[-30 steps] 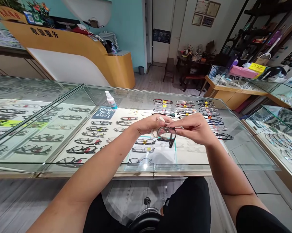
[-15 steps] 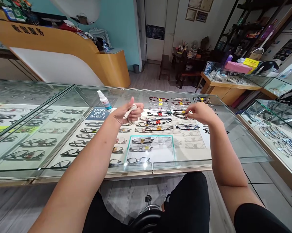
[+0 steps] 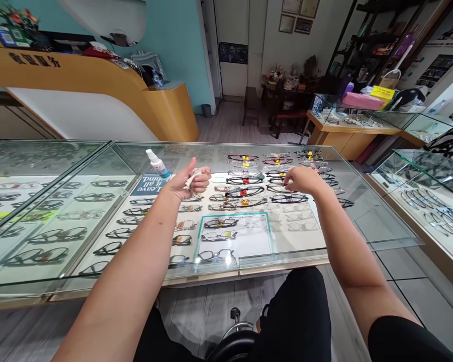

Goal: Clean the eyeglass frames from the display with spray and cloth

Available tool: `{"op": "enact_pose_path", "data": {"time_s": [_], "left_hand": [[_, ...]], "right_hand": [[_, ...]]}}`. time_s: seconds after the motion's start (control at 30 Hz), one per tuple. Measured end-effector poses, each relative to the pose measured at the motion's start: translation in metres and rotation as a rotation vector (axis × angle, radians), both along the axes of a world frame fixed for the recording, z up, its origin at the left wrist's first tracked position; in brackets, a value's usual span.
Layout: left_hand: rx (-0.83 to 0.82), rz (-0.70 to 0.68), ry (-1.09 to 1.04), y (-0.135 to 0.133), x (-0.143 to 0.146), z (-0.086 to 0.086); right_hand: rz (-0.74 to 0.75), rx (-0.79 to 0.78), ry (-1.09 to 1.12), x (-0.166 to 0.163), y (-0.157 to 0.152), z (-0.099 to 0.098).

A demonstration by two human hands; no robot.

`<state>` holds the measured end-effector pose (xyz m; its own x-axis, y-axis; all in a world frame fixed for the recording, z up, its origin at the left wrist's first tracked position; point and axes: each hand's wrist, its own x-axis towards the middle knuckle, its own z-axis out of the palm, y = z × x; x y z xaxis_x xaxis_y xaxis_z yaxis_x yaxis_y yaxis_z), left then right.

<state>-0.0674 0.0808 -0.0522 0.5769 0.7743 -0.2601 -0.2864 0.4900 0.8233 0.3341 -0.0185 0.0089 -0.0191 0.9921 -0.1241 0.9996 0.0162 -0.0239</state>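
My left hand [image 3: 190, 184] is closed around a crumpled off-white cloth [image 3: 193, 177], thumb pointing up, just above the glass counter top [image 3: 245, 240]. To its left stands a small white spray bottle [image 3: 157, 164] with a blue label. Farther right, my right hand [image 3: 303, 180] reaches down with bent fingers pinched at a pair of eyeglasses [image 3: 278, 189] in the rows on the glass; its fingertips are partly hidden. Nearest to that hand lie dark blue-rimmed glasses [image 3: 289, 199] and red-rimmed glasses [image 3: 277, 161]. Several more frames with coloured tags lie to the left of it.
Under the glass, more eyeglasses rest on white boards, beside a dark printed card [image 3: 151, 184] and a teal-bordered sheet [image 3: 249, 236]. Another glass showcase [image 3: 418, 196] stands at right. Beyond the counter are a wooden reception desk [image 3: 177, 113] and a bench [image 3: 251, 105].
The camera view has shifted slightly. My left hand, still holding the cloth, sits a little lower and farther left in the picture. My right hand stays at the same row of glasses.
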Motion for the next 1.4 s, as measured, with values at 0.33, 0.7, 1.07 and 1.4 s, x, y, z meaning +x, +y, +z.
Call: {"op": "enact_pose_path", "data": {"time_s": [0.33, 0.7, 1.07, 1.4], "left_hand": [[-0.095, 0.036, -0.068, -0.005, 0.000, 0.004], [-0.084, -0.013, -0.143, -0.001, -0.004, -0.003], [-0.065, -0.016, -0.112, -0.001, -0.003, -0.004], [-0.011, -0.042, -0.090, -0.001, -0.003, -0.005]], "right_hand": [[-0.051, -0.067, -0.019, -0.001, 0.001, 0.001], [-0.129, 0.074, 0.073, 0.004, 0.007, -0.003], [-0.162, 0.066, 0.051, 0.004, 0.020, -0.018], [-0.132, 0.106, 0.038, 0.007, 0.019, -0.018]]}}
